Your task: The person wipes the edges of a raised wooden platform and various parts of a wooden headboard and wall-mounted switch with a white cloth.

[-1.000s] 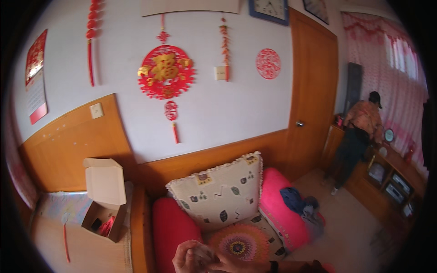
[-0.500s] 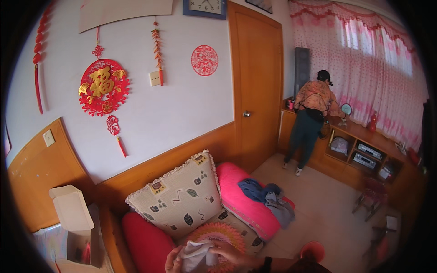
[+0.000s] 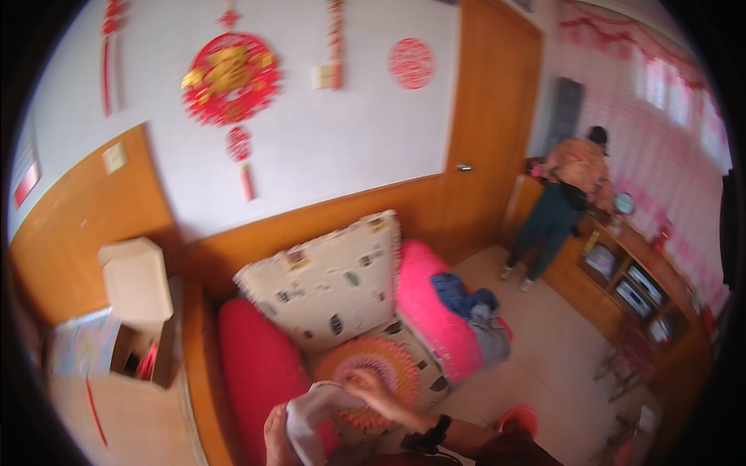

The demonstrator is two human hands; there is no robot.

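Note:
A light grey cloth (image 3: 308,418) is stretched between my two hands at the lower middle; its exact kind does not show. My left hand (image 3: 277,435) grips its near left end, with the fingers along its edge. My right hand (image 3: 371,392) pinches the other end and is partly blurred; a dark band sits on that wrist. Below the hands lies a round crocheted mat (image 3: 381,365) in orange, pink and purple on the armchair seat. A patterned cushion (image 3: 330,283) leans on the backrest.
Blue and grey clothes (image 3: 470,307) lie on the pink-covered armrest (image 3: 427,311). At left, an open cardboard box (image 3: 140,287) stands on a table. A red bucket (image 3: 519,422) is on the floor. Another person (image 3: 571,186) bends over the wooden cabinet (image 3: 556,272) at far right.
My view has tilted down and shifted left. The cloth, bunched before, is now drawn out longer between my hands. The other person remains bent at the cabinet.

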